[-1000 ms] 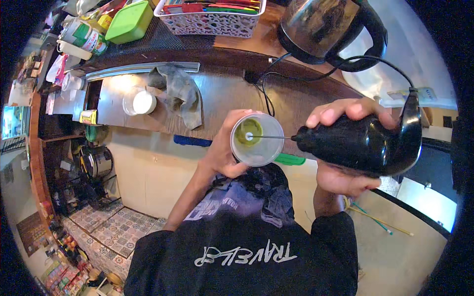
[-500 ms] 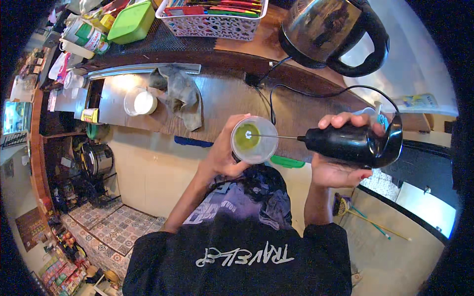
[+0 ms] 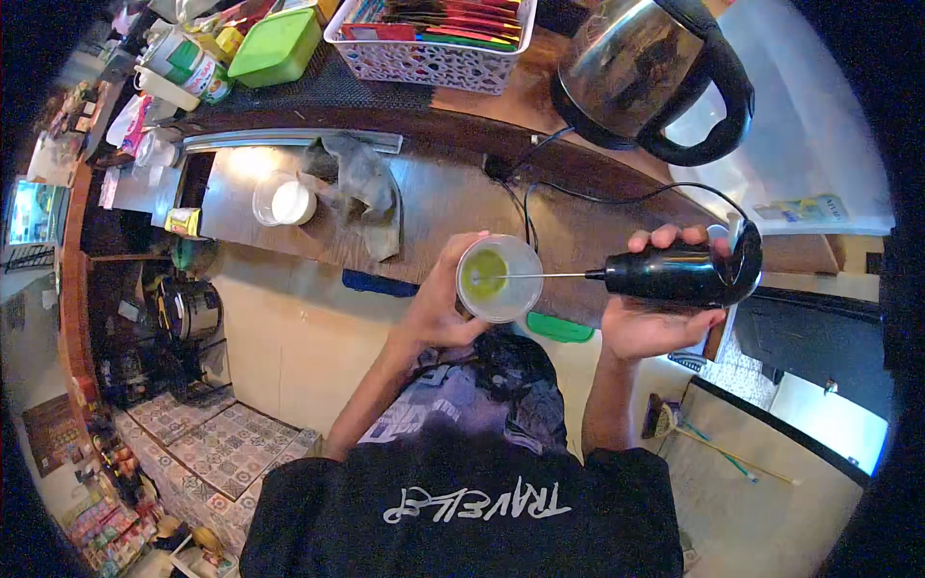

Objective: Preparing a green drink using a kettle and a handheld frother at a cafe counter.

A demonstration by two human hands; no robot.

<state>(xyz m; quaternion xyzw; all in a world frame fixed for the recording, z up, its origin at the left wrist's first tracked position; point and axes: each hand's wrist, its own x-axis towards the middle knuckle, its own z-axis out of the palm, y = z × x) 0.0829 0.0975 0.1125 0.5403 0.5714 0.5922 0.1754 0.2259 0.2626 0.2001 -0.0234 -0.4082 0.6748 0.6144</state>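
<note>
My left hand (image 3: pixel 441 306) is wrapped round a clear plastic cup (image 3: pixel 521 293), tilted so that its mouth faces up toward me. Green liquid (image 3: pixel 488 274) lies in the cup's left part. My right hand (image 3: pixel 650 323) grips the black handle of a milk frother (image 3: pixel 665 274), held sideways with the palm beneath. Its thin metal rod reaches left into the cup, and the tip sits in the green liquid. The whisk end is blurred or covered by the liquid.
Behind the cup runs a brown wooden counter (image 3: pixel 434 207) with a grey cloth (image 3: pixel 361 202) and a small tub of white contents (image 3: pixel 292 203). On the shelf above stand an electric kettle (image 3: pixel 631 72), a white basket (image 3: pixel 424 65) of packets and a green-lidded box (image 3: pixel 277 46). A black cord (image 3: pixel 617 199) crosses behind.
The view has shifted slightly. The whisk tip, plainly visible in the cup before, is now blurred in the green liquid. Both hands keep their holds.
</note>
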